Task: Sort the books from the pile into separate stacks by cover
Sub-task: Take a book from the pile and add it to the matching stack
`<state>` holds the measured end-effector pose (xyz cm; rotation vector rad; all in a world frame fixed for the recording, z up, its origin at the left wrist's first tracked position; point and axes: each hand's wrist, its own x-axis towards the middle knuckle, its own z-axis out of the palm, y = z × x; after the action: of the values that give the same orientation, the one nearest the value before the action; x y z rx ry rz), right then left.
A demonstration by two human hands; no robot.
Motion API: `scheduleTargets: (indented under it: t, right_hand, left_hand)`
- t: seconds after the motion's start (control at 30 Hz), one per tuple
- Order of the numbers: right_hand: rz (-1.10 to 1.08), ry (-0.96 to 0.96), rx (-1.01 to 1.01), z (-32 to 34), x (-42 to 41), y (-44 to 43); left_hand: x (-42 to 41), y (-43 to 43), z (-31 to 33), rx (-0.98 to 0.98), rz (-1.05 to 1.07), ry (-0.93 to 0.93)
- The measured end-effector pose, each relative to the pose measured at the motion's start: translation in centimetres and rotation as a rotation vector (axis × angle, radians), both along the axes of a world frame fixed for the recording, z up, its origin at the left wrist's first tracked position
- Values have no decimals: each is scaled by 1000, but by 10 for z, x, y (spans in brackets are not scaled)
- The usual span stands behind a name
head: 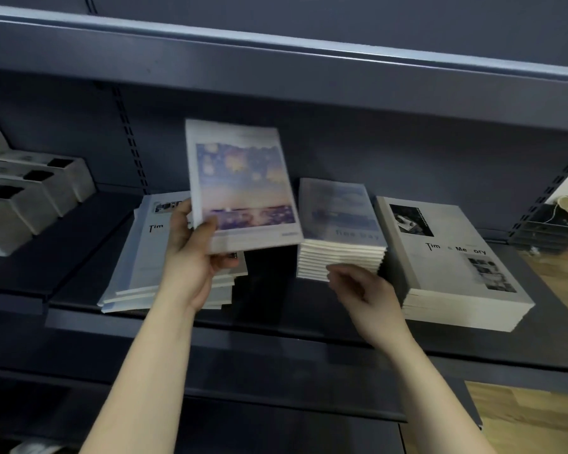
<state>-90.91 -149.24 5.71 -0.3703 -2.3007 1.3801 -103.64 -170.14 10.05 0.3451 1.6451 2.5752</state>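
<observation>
My left hand [194,250] grips the lower left corner of a book with a purple and yellow sky cover [243,185], held tilted above the shelf. Under it lies the mixed pile [138,267] of grey-white books, slightly fanned out. To the right stands a neat stack with a blue-grey cloudy cover [340,211]. My right hand [361,290] hovers at that stack's front edge with loosely curled fingers, holding nothing. Farther right is a stack with a white cover and black photos [450,253].
Everything sits on a dark grey metal shelf [276,326], with another shelf board [276,50] overhead. White boxes with black openings [30,191] stand at the left. Wooden floor [538,414] and a cluttered corner show at the right.
</observation>
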Motion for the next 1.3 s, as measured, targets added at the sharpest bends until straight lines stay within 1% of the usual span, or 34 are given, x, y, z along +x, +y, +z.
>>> scheduleTargets:
  t: [0.13,0.23,0.37,0.43,0.57,0.63,0.73,0.8,0.87,0.93,1.0,1.1,1.17,1.23,1.3]
  right_hand:
    - [28,99,-397,34,-4,-3]
    - [31,151,-557,48,-5,4]
    - [-79,204,-592,46,-4,17]
    - [-114,234,-579,47,-2,22]
    - [-254,222,-621,52,-2,40]
    - [-309,189,-641,53,-4,50]
    - [-326,115,-572,50,-7,57]
    - [-318,54,-537,43,-10,58]
    - [-321,33,-475,38,-11,57]
    - [-324,31,-326,33,-9,60]
    - [-273,-13,-123,31,-3,63]
    - [-207,-119,140,27,3,64]
    - [-225,-107,261,27,3,62]
    - [-253,-63,314,28,0,61]
    - [-258,-29,321,29,-4,61]
  left_hand:
    - [20,31,11,59,-127,34]
    - [31,52,10,24,-210,52]
    - [37,69,0,-30,-298,41]
    - [35,71,-6,-60,-312,77]
    - [29,72,-26,-201,-205,99]
    - [26,70,-42,-330,-132,175]
    - [26,67,-64,-628,-100,283]
    - [27,67,-73,-777,-118,316]
    - [27,67,-79,-932,-120,403]
    - [27,68,-87,-1104,-85,516]
    - [26,69,-92,-1244,-44,594]
    - [27,73,-97,-1355,-6,673]
    - [26,74,-98,-1388,12,687]
    - [26,74,-99,-1403,24,701]
    - [26,73,-101,-1418,26,706]
